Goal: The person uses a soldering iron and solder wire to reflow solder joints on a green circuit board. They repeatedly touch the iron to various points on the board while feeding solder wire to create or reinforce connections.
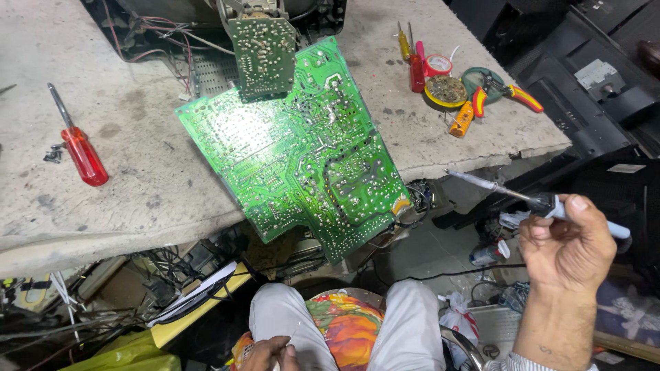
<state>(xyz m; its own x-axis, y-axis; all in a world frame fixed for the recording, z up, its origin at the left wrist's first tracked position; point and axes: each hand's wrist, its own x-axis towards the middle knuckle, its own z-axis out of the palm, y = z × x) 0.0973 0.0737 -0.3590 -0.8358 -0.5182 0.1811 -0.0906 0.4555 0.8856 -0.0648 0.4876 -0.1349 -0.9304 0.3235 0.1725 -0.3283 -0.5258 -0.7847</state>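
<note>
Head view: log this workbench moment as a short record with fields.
Right hand: the right hand grips a soldering iron, tip pointing toward the board
Left hand: the left hand is low by the lap, pinching something thin; cannot tell what
Board: large green circuit board, solder side up, overhanging the bench edge
Second board: smaller green board above it
Bench left: red-handled screwdriver
Bench right: pliers, round tin
Surface: worn grey workbench

The left hand (pixel 271 356) is being cut off by the bottom edge; what it is pinching is too small to tell. The soldering iron's (pixel 522 198) handle is being partly hidden by the right hand (pixel 567 247).
</note>
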